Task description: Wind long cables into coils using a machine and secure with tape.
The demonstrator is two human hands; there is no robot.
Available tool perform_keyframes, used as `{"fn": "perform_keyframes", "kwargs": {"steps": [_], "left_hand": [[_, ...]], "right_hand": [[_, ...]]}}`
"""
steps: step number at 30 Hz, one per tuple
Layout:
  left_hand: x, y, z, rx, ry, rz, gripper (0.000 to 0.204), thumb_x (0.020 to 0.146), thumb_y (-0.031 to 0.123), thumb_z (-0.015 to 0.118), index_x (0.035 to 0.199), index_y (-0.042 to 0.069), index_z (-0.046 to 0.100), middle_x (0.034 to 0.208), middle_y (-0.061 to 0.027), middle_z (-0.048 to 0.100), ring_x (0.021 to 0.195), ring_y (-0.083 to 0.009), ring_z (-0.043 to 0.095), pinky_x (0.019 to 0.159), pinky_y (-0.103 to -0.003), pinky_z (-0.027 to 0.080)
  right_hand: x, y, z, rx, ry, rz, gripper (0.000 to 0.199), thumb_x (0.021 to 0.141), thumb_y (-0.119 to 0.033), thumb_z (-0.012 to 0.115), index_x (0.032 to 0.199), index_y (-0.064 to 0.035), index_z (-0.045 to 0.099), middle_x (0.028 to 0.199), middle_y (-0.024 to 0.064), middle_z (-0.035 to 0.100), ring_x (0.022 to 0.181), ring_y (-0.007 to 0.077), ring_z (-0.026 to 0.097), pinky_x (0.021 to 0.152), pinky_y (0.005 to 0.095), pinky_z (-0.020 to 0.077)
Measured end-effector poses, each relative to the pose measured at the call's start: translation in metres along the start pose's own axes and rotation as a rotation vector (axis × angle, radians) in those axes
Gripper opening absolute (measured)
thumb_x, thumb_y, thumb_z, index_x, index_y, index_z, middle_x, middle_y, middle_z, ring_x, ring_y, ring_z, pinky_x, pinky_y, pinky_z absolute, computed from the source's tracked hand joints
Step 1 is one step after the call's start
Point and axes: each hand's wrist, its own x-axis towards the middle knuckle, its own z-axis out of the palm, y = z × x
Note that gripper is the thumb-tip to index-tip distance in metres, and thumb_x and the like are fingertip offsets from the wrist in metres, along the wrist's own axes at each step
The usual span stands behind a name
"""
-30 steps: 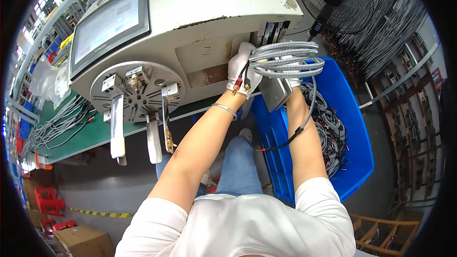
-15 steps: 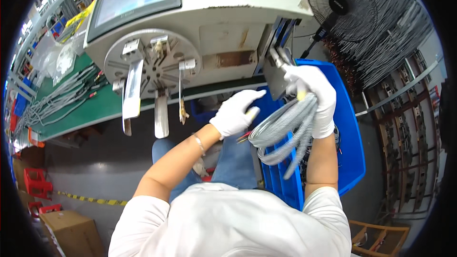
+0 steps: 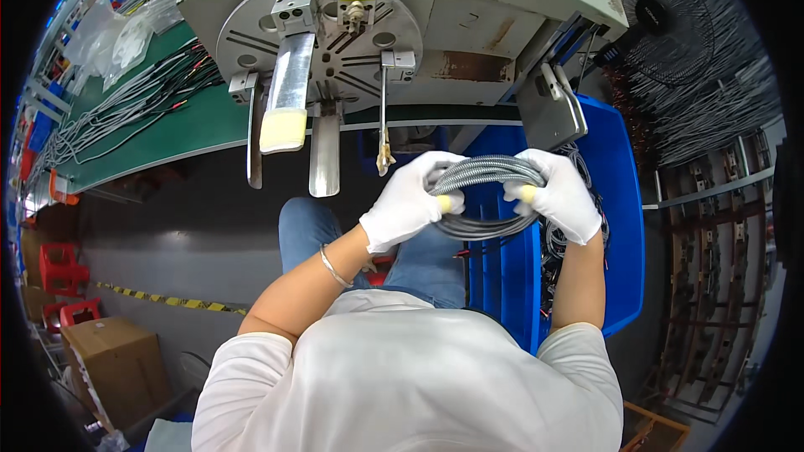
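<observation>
A coil of grey cable is held level in front of me, between my two gloved hands. My left hand closes round its left side, the yellow-tipped thumb on the inner edge. On the opposite side my right hand grips the loops the same way. A dark cable end with a bit of red pokes out below the coil. Just left of the coil, apart from it, is the winding machine's round slotted metal disc with several metal arms; one arm has a yellow wrapped tip.
Under the coil and to the right stands a blue bin holding more cables. A metal plate bracket juts from the machine above it. Cables lie on the green bench at left. A black fan stands at the far right.
My left hand, open and apart before, now grips the coil. The right hand has come down and inward, away from the bracket. The coil has turned level, its loops gathered. My view has shifted.
</observation>
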Motion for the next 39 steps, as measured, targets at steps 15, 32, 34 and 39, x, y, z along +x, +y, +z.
{"fn": "perform_keyframes", "kwargs": {"steps": [15, 32, 34, 39], "left_hand": [[-0.01, 0.051, -0.008, 0.617, -0.126, -0.336, 0.022, 0.076, 0.015, 0.074, 0.087, 0.001, 0.062, 0.068, -0.0046, 0.06, 0.069, -0.0098, 0.062, 0.063, -0.025, 0.048], [-0.007, 0.027, 0.001, 0.876, -0.103, 0.065, 0.023, 0.082, 0.021, 0.068, 0.08, -0.001, 0.061, 0.066, -0.0078, 0.063, 0.059, -0.0133, 0.06, 0.06, -0.027, 0.049], [-0.009, 0.028, -0.007, 0.81, -0.14, -0.018, 0.023, 0.082, 0.022, 0.068, 0.081, -0.001, 0.061, 0.067, -0.0089, 0.063, 0.059, -0.0155, 0.061, 0.06, -0.028, 0.049], [-0.008, 0.03, -0.005, 0.814, -0.157, -0.084, 0.026, 0.081, 0.025, 0.07, 0.085, 0.001, 0.06, 0.068, -0.0109, 0.062, 0.06, -0.0195, 0.061, 0.061, -0.029, 0.049]], "right_hand": [[0.018, 0.012, 0.029, -0.027, -0.297, 0.008, 0.018, 0.075, -0.004, 0.07, 0.091, 0.0005, 0.062, 0.079, 0.0052, 0.064, 0.075, 0.0141, 0.067, 0.062, 0.0242, 0.0489], [0.02, 0.013, 0.05, -0.667, 0.117, -0.594, 0.016, 0.072, -0.007, 0.068, 0.088, -0.007, 0.065, 0.08, 0.0105, 0.066, 0.07, 0.0267, 0.065, 0.061, 0.032, 0.0519], [0.022, 0.02, 0.048, -0.689, 0.078, -0.584, 0.015, 0.072, -0.012, 0.069, 0.087, -0.0096, 0.065, 0.081, 0.0095, 0.066, 0.072, 0.0282, 0.065, 0.061, 0.0336, 0.052], [0.022, 0.013, 0.051, -0.685, 0.161, -0.656, 0.021, 0.073, -0.006, 0.067, 0.093, -0.0071, 0.065, 0.077, 0.0096, 0.066, 0.07, 0.029, 0.066, 0.062, 0.0327, 0.0522]]}}
